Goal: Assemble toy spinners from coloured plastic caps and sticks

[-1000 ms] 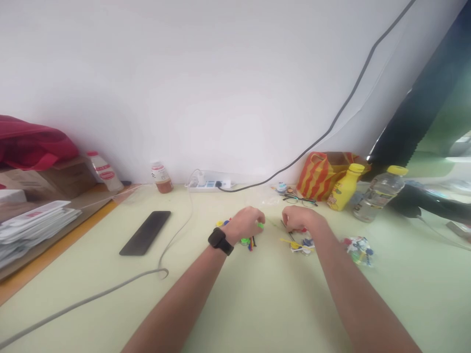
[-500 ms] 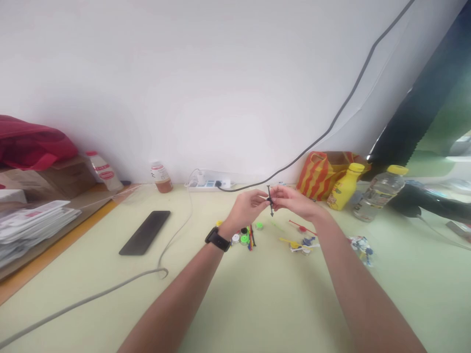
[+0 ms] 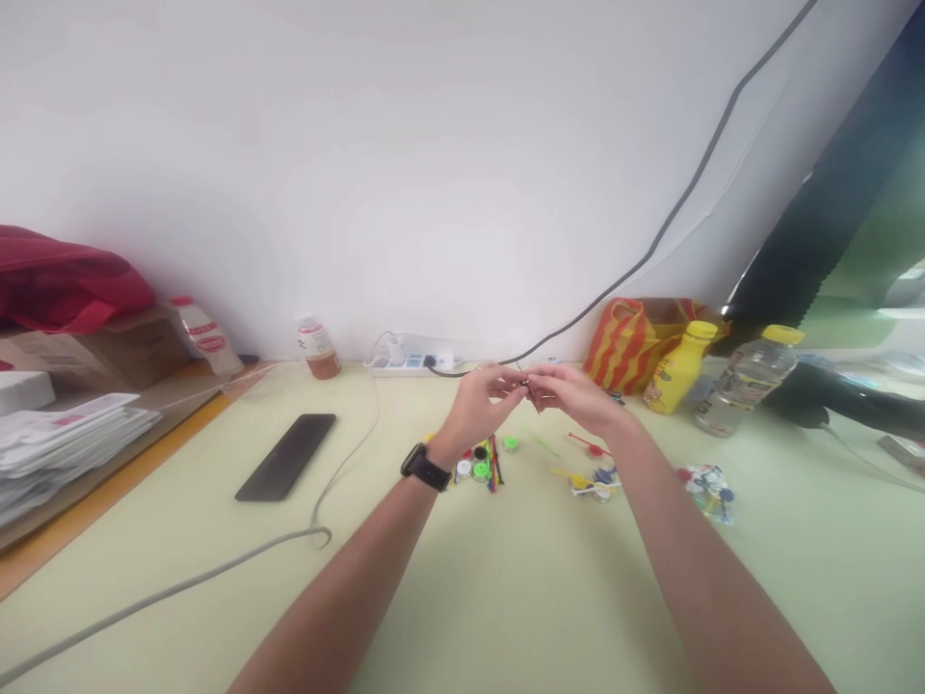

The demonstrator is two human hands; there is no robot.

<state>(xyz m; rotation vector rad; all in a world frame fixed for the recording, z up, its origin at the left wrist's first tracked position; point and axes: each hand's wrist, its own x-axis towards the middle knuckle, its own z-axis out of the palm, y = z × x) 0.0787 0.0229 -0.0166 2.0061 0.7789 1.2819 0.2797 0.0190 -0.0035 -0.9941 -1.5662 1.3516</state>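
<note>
My left hand (image 3: 483, 405), with a black watch (image 3: 425, 468) on its wrist, pinches a small black plastic piece together with my right hand (image 3: 570, 393). The fingertips of both hands meet around this thin black plastic stick (image 3: 538, 409), hiding most of it; only its narrow ends show above and below. Below the left hand lie small round plastic discs, among them a green disc (image 3: 481, 470) and a white disc (image 3: 463, 468), beside several coloured sticks (image 3: 494, 467). Below the right hand is a red stick with a disc (image 3: 594, 449), near yellow, blue and white pieces (image 3: 582, 481).
A clear packet of small parts (image 3: 708, 492) lies right of the right forearm. Behind it stand a yellow bottle (image 3: 677, 371), a clear bottle (image 3: 746, 384) and a striped bag (image 3: 614, 347). A black phone (image 3: 286, 457), a cable (image 3: 217, 559) and a power strip (image 3: 411, 362) are leftward.
The black stick stood upright and plainly visible between the fingertips; now it is turned and mostly covered by them. Both hands stay in about the same place.
</note>
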